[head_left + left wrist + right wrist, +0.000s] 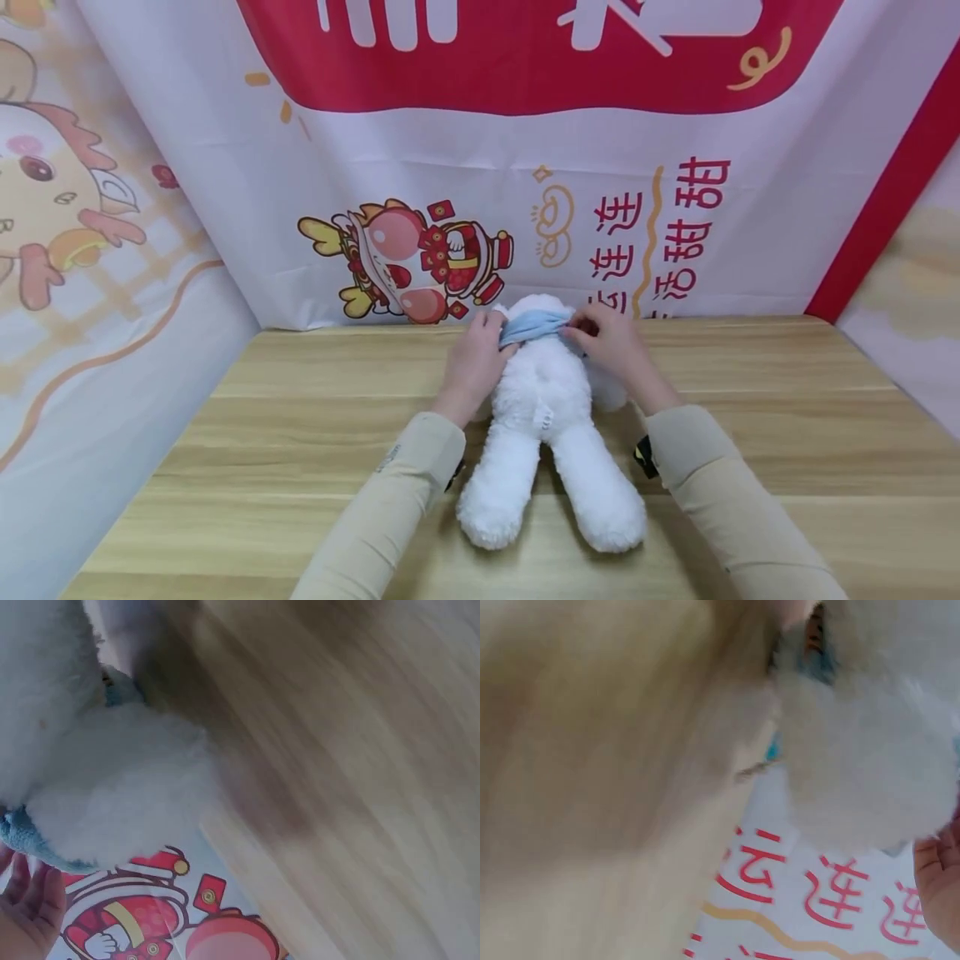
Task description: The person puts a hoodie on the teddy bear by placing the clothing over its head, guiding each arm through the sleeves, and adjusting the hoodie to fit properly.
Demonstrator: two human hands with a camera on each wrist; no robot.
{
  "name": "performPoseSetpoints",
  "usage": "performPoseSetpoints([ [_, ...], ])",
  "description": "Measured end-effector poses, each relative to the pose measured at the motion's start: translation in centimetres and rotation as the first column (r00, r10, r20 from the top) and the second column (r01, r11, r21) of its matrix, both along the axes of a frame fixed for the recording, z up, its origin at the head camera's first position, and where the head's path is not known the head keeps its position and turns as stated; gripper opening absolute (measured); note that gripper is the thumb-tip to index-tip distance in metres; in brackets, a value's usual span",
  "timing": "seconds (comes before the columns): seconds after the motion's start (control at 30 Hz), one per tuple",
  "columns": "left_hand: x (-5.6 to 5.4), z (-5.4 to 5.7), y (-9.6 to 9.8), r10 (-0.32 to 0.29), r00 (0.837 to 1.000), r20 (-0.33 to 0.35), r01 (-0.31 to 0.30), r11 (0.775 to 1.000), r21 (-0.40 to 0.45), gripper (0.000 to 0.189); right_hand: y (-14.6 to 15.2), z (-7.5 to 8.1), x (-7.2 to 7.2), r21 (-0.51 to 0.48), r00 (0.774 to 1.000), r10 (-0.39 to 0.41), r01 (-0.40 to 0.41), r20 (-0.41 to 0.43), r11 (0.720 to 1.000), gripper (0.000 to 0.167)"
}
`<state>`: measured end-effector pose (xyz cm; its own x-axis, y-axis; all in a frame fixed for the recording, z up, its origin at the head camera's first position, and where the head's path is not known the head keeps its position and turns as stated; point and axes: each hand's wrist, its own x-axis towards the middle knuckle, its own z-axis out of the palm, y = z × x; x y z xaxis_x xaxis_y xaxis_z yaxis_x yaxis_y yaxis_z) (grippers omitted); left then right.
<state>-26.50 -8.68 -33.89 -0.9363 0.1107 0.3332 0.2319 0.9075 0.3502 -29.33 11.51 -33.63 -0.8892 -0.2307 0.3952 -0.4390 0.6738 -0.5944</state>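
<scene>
A fluffy white plush toy (542, 387) lies on the wooden table with its legs toward me and a small tag low on its body. Round its neck runs a light-blue cloth band (534, 326), gathered in folds. My left hand (477, 360) grips the band's left side, thumb below and fingers above. At the other side, my right hand (613, 343) pinches the band's right end between thumb and fingertips. In the left wrist view, blue fabric (30, 836) shows beside the fingers. White fur (862, 765) hides most of the right fingers in the right wrist view.
The wooden table (315, 450) extends to both sides of the toy. Right behind its head hangs a white and red printed cloth (480, 150) at the table's back edge. Another printed cloth (97, 275) hangs along the left side.
</scene>
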Motion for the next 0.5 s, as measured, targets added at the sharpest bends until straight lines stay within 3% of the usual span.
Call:
performPoseSetpoints([
  [0.13,0.0,-0.4,-0.3,0.014,0.998,-0.066,-0.012,0.999,0.031,0.030,0.0,-1.1,0.0,0.017,0.997,0.072,-0.072,-0.038,0.997,0.017],
  [0.23,0.1,-0.4,-0.5,-0.020,0.998,-0.063,0.024,0.999,0.049,0.024,-0.2,-1.5,-0.1,0.019,0.991,0.115,-0.114,-0.072,0.993,0.023],
  [0.37,0.0,0.2,-0.8,-0.094,0.995,0.022,0.092,0.993,0.079,0.022,-0.5,-1.7,0.1,0.021,0.996,0.062,-0.061,-0.066,0.998,0.021],
  [0.5,0.1,0.8,-1.4,-0.149,0.979,0.138,0.128,0.980,0.152,0.030,-0.9,-1.7,0.3,0.029,0.999,-0.018,0.019,-0.046,0.999,0.012],
])
